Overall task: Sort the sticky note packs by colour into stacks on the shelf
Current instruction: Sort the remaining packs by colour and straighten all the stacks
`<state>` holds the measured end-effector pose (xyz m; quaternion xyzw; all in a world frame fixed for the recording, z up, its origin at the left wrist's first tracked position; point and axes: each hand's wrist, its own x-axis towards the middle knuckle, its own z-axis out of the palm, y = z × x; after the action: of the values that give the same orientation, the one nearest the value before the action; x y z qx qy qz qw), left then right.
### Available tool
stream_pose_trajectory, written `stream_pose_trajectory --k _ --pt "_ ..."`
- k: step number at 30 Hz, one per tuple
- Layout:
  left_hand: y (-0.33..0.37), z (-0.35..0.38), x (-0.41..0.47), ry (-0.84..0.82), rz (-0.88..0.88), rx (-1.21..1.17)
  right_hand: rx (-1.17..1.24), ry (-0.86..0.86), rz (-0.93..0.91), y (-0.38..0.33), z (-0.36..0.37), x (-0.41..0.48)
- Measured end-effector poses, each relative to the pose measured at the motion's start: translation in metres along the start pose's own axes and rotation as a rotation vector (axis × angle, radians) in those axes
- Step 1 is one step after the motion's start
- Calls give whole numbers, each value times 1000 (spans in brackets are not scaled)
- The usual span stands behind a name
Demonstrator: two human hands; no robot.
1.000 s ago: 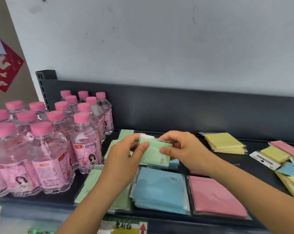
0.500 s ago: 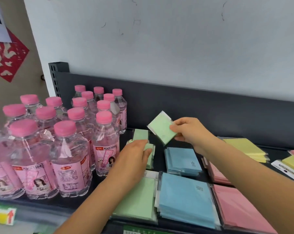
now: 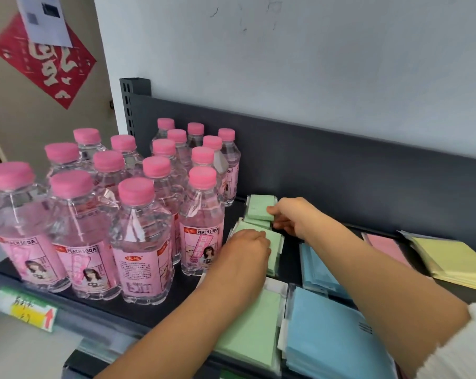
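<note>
A scuffed white wall [image 3: 313, 64] is rising behind a dark metal shelf [image 3: 176, 299], and pink-capped soda bottles [image 3: 138, 242] are crowding the shelf's left end. At the back edge, just right of the bottles, the right hand [image 3: 291, 217] is pinching the right side of a green pack [image 3: 260, 207], which is lying flat on other small green packs there. The left hand [image 3: 247, 250] is resting knuckles-up on a green stack [image 3: 275, 250] just in front of them; its fingertips are hidden, so I cannot tell whether it is gripping or only pressing. A larger green pile [image 3: 253, 332] is sitting at the front edge beside a blue pile [image 3: 329, 337], with more blue packs [image 3: 316, 266] behind. Pink packs [image 3: 384, 244] and a yellow stack [image 3: 450, 258] are lying toward the right end.
</note>
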<state>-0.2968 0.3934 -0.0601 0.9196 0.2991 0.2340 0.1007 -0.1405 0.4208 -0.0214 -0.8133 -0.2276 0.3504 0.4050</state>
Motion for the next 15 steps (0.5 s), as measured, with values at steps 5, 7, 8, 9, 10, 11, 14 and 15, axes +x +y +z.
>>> stream_pose_trajectory --k 5,7,8,9,10,11,14,15 --pt "0 0 -1 4 -7 4 -171 -36 -64 2 -4 0" --pt "1 -1 -2 4 -8 5 -207 -25 -97 3 -5 0" --pt "1 -1 -2 5 -9 5 -220 -17 -117 4 -5 1" --pt "2 -2 -2 5 -9 5 -231 -11 -134 5 -6 2" --pt "2 -3 -2 5 -10 4 -243 -7 -148 6 -6 2" --pt "2 -3 -3 8 -12 -1 -259 -1 -159 7 -6 2" --pt "2 -4 -4 44 -2 -27 -310 36 -184 8 -8 0" --pt "2 -4 -4 56 0 -37 -311 47 -192 8 -10 -2"
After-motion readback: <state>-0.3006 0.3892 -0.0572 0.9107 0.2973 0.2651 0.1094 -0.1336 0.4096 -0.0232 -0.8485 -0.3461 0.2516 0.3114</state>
